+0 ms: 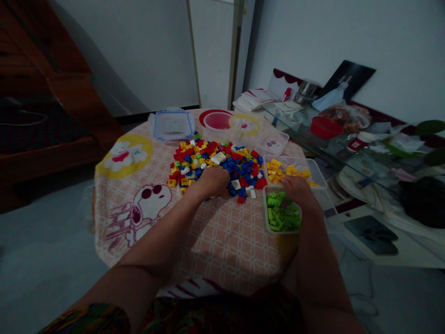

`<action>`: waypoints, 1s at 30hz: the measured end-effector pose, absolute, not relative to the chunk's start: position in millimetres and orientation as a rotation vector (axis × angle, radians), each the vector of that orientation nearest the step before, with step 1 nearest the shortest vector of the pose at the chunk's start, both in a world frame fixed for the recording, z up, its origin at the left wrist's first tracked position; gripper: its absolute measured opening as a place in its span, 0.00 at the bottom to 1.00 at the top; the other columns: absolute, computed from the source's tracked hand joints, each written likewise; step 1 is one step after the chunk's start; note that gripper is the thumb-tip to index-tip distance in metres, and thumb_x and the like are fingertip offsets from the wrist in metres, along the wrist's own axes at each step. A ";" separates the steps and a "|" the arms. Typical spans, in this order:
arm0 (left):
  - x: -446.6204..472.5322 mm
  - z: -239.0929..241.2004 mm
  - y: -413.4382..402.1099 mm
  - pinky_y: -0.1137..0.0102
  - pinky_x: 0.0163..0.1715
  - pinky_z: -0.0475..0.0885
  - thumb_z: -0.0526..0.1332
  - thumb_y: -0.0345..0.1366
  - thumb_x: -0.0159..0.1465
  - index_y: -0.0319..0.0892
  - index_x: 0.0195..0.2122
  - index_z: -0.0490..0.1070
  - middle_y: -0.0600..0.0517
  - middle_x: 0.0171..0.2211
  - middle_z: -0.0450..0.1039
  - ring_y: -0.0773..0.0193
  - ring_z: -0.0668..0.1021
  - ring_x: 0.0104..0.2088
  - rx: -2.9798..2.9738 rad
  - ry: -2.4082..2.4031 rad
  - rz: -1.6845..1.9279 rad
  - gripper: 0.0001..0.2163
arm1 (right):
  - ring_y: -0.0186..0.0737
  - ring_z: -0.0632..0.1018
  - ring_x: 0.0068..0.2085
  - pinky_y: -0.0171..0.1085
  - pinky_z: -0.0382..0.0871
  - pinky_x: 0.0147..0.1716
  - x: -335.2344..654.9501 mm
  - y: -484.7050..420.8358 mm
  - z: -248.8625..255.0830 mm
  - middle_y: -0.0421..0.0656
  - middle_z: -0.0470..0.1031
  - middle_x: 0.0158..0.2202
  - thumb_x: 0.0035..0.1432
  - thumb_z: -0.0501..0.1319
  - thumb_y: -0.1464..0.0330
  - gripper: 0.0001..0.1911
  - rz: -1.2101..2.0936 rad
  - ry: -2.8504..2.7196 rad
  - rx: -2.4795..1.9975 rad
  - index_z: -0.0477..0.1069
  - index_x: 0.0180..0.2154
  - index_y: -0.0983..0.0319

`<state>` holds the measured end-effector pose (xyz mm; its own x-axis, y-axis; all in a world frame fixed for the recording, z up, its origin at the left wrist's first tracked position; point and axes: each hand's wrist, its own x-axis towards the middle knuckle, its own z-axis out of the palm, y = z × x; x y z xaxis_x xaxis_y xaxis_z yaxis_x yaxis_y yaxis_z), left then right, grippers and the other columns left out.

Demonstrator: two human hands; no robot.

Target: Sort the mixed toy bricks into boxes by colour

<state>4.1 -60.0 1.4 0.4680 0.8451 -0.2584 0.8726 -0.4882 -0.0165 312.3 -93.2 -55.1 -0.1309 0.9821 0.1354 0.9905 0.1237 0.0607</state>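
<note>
I couldn't tell whether left grip (214, 180) or right grip (298, 189) held anything; the latter, so near, could have tipped the four-o'clock green-brick tub (265, 212).

Near the front edge of the glass table (339, 154) stands a red bowl (326, 127); toward the back edge are a clear bag (356, 116) and a dark picture (359, 76); stacked papers (253, 99) lie by the far corner.
</note>
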 end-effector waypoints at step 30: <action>105.4 -50.7 -32.8 0.68 0.44 0.79 0.63 0.24 0.59 0.34 0.50 0.75 0.43 0.44 0.82 0.63 0.84 0.40 1.510 0.771 0.913 0.16 | 0.45 0.73 0.33 0.42 0.60 0.36 316.4 -89.3 -57.6 0.50 0.76 0.31 0.69 0.49 0.69 0.18 -0.094 -2.250 -1.989 0.73 0.30 0.60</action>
<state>105.4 -32.8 -50.7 0.4813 0.8676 0.1252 -0.0211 -0.1314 0.9911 316.4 -89.3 -57.6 -0.1182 0.9826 0.1434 0.9911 0.1257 -0.0440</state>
